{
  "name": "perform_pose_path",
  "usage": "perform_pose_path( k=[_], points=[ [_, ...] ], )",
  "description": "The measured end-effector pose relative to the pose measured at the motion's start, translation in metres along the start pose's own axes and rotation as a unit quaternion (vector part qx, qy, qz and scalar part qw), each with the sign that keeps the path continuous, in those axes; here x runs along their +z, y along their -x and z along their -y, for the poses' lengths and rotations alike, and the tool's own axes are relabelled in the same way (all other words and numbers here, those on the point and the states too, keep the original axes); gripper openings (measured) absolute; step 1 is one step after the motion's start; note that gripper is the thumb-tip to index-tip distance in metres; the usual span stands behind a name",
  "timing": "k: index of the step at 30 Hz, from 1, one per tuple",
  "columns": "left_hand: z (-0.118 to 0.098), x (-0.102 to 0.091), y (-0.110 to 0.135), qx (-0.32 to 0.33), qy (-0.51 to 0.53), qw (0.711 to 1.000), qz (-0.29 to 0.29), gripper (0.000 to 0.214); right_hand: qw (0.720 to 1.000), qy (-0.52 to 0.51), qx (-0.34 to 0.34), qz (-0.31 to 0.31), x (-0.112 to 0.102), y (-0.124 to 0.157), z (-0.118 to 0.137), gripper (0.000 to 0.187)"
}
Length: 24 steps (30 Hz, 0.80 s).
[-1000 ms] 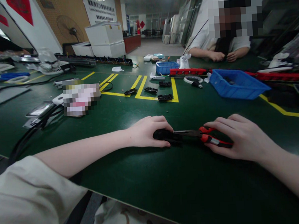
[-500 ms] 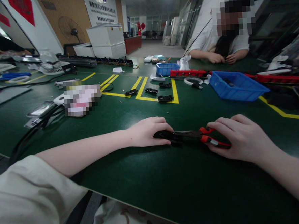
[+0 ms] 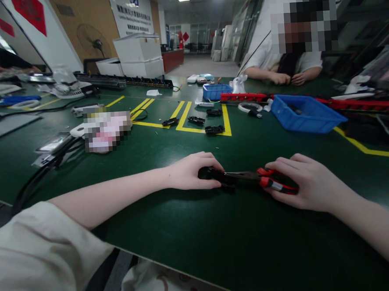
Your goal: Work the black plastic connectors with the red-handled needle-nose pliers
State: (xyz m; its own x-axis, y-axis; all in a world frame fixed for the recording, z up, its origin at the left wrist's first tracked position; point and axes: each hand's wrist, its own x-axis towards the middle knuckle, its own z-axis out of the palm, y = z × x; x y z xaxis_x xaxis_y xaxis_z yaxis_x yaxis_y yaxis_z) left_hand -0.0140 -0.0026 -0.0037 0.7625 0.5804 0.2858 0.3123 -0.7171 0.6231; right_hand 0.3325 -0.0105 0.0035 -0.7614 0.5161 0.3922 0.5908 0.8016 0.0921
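Between the thumb and fingers of my left hand [image 3: 196,171] is a small black plastic part [image 3: 212,174], close to the green tabletop [image 3: 193,233]. My right hand [image 3: 307,180] is closed around the red and black handles of a pair of needle-nose pliers [image 3: 265,179]. The long jaws point left and meet the right end of the black part; what exactly they grip there is too dark to make out. Beyond my hands, several similar black parts [image 3: 214,129] lie in and beside a yellow-taped area.
A blue bin [image 3: 306,114] stands at right, with a smaller blue bin [image 3: 216,92] behind. A red rail [image 3: 244,97] runs along the back. Left lie a pink phone-like object [image 3: 104,133] and black cables [image 3: 34,177]. Across the table, a person's hands [image 3: 291,78] handle something small.
The pliers' handles have come slightly closer together and the pliers have shifted a little left and down. My left hand keeps its hold on the black part, almost unmoved.
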Motion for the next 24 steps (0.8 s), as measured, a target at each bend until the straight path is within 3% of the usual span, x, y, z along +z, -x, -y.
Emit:
perform_pose_path(
  k=[7, 12, 19, 24],
  points=[
    [0.0, -0.002, -0.001, 0.002, 0.006, 1.0, 0.005, 0.028, 0.999, -0.011, 0.028, 0.015, 0.009, 0.008, -0.008, 0.039],
    [0.006, -0.001, 0.0, 0.04, 0.007, 0.999, 0.003, 0.024, 0.999, -0.025, 0.041, 0.021, 0.008, 0.009, -0.007, 0.035],
    [0.006, 0.0, 0.001, 0.047, -0.019, 0.998, -0.024, 0.041, 0.999, -0.022, 0.026, 0.024, 0.006, 0.005, -0.005, 0.033],
    [-0.001, 0.001, 0.001, 0.085, -0.032, 0.996, 0.015, 0.042, 1.0, -0.005, 0.01, 0.009, 0.003, 0.002, -0.001, 0.033]
  ],
)
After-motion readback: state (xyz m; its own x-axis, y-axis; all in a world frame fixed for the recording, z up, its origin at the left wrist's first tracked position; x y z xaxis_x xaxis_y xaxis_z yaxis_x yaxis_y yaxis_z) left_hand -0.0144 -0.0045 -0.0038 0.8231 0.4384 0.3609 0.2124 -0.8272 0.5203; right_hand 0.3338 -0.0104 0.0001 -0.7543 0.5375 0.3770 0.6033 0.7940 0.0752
